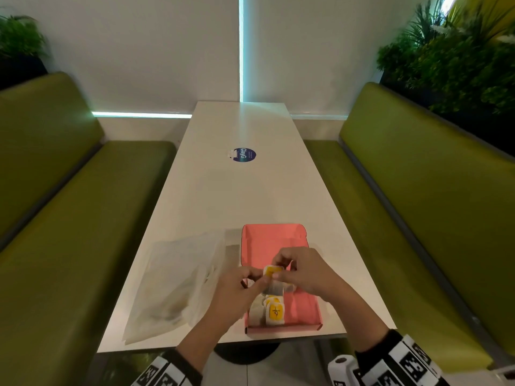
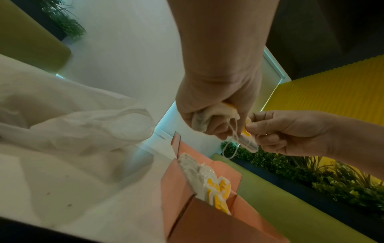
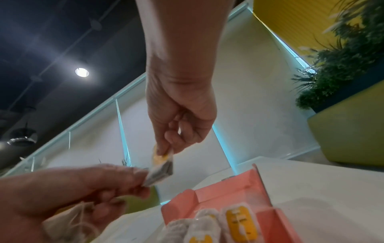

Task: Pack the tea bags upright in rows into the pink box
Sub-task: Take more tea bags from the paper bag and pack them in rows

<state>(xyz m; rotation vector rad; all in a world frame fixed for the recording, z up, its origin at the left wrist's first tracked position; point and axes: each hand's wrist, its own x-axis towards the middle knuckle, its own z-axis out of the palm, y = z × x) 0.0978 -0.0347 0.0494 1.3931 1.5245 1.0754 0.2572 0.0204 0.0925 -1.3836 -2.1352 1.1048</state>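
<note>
The pink box [image 1: 303, 309] lies open at the table's near edge, with a few yellow-labelled tea bags [image 1: 273, 312] standing upright in its near left corner. Both hands hover just above it and share one tea bag [image 1: 272, 274]. My right hand [image 1: 280, 270] pinches that bag's yellow top [image 3: 161, 158]. My left hand [image 1: 260, 279] pinches its lower corner [image 3: 149, 178]. The left palm also clutches more tea bags [image 2: 209, 115], and a loose string [image 2: 231, 144] dangles from them. In the wrist views, the box [image 2: 207, 218] and its standing bags [image 3: 241, 222] sit below the hands.
A crumpled white plastic bag [image 1: 178, 282] lies left of the box on the long white table [image 1: 239, 196]. A round blue sticker [image 1: 244, 155] sits farther down the table. Green benches [image 1: 412, 207] run along both sides, with plants behind them.
</note>
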